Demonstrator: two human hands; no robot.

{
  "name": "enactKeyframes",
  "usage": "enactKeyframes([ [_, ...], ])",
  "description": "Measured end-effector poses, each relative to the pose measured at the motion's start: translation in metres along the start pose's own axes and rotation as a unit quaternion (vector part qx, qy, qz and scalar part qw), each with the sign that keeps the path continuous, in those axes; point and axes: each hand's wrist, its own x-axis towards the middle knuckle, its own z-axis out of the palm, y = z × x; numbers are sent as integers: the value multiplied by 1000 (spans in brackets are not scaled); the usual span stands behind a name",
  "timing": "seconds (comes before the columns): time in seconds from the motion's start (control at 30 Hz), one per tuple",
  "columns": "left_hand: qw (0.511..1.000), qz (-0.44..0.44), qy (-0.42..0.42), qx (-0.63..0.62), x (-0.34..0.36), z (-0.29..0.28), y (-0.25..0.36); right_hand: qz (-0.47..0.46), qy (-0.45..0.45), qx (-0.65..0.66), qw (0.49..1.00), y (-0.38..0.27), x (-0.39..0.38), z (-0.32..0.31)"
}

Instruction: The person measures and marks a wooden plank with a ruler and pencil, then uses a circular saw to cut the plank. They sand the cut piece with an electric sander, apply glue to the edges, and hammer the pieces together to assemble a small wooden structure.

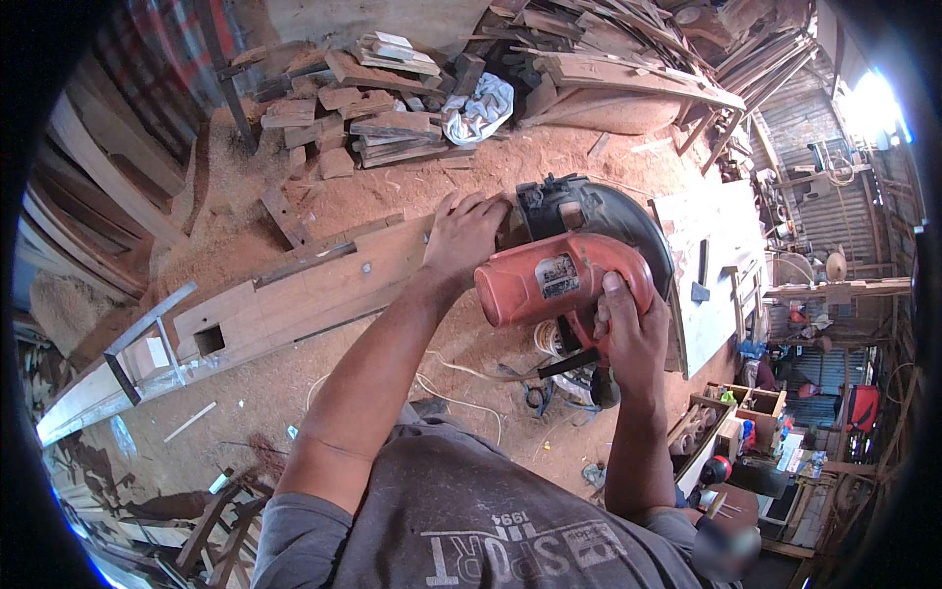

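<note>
My right hand (633, 329) is closed round the rear handle of a red circular saw (545, 275) with a dark blade guard (628, 216). The saw lies tilted at the right end of a long wooden board (324, 290), its blade out of sight. My left hand (466, 236) presses on that end of the board beside the saw, its fingers bent over the wood. The fingertips sit close to the saw's front, and what lies under the palm is hidden. A square hole (209, 341) is cut through the board farther left.
A metal square (147, 334) rests across the board's left end. Stacked offcuts (392, 128) and a white sack (479, 108) lie beyond on sawdust. A pale panel (702, 294) stands right. A cord (471, 368) trails over the floor. A person (726, 545) is at lower right.
</note>
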Motion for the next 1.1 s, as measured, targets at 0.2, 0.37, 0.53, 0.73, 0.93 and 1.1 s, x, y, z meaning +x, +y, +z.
enactKeyframes([
  [0.2,1000,9,-17,-2,0,-1,0,10,8,6,1000,-7,1,5],
  [0.37,1000,18,-16,13,-3,-3,3,7,-2,3,1000,-1,5,2],
  [0.53,999,31,5,18,-3,2,-1,3,-4,11,1000,-5,8,6],
  [0.73,999,20,-36,24,-1,-7,2,1,-6,19,1000,-4,11,7],
  [0.93,998,23,-49,31,-1,-6,-2,3,-11,11,1000,-10,14,10],
  [1.1,999,31,-38,15,-3,-13,1,13,-9,3,1000,-11,17,11],
])
